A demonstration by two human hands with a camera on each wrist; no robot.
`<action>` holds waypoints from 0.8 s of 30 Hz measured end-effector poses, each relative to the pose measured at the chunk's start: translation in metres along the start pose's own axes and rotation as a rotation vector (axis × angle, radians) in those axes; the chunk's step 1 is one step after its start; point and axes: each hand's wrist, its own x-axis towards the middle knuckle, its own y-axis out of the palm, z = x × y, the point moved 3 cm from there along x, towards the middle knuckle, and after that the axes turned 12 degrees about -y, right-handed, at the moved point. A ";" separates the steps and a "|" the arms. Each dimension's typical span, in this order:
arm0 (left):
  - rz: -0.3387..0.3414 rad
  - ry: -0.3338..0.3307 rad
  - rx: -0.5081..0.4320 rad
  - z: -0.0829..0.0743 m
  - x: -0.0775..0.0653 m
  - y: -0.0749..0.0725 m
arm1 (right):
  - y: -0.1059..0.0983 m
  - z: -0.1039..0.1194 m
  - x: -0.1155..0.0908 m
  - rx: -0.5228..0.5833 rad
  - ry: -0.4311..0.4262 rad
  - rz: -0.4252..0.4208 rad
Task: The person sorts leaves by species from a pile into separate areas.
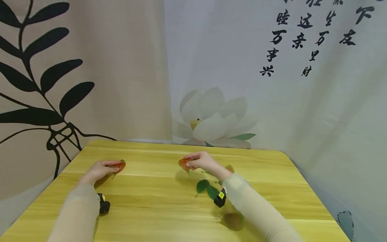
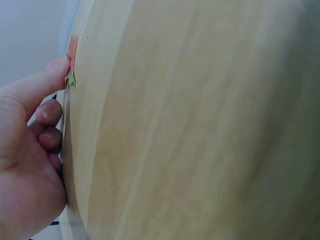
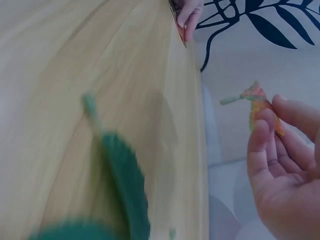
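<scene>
My left hand pinches a red leaf between thumb and fingers, above the left part of the table. In the left wrist view that leaf stands edge-on at the fingertips, its green stem end nearest the camera. Toward the table's far middle, my right hand holds an orange-red leaf off the surface. The right wrist view shows this leaf curled, with a pale green stem pointing left. Below the right forearm lie green leaves, partly hidden by it.
A brown leaf lies under the right forearm, and a yellowish leaf shows just beyond the wrist. Black wrist cameras sit on both sleeves. The wooden table ends at a printed curtain.
</scene>
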 end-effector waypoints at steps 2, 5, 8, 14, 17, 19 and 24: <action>-0.010 0.000 0.003 0.000 -0.001 0.000 | 0.012 -0.001 0.012 0.019 -0.008 -0.020; -0.016 0.000 -0.006 0.002 0.000 0.001 | 0.030 -0.006 0.029 0.050 -0.014 -0.053; -0.016 -0.007 -0.018 0.002 0.000 0.002 | 0.049 -0.007 0.043 0.084 -0.018 -0.074; -0.015 -0.014 -0.033 -0.001 -0.001 0.002 | 0.082 -0.004 0.067 0.136 -0.056 -0.127; -0.023 -0.004 -0.036 -0.001 -0.001 0.001 | 0.099 -0.001 0.078 0.195 -0.060 -0.185; -0.033 -0.008 -0.043 -0.002 -0.001 0.001 | 0.111 -0.003 0.085 0.226 -0.049 -0.213; -0.042 -0.016 -0.053 0.000 -0.002 0.002 | 0.139 -0.008 0.101 0.256 -0.011 -0.259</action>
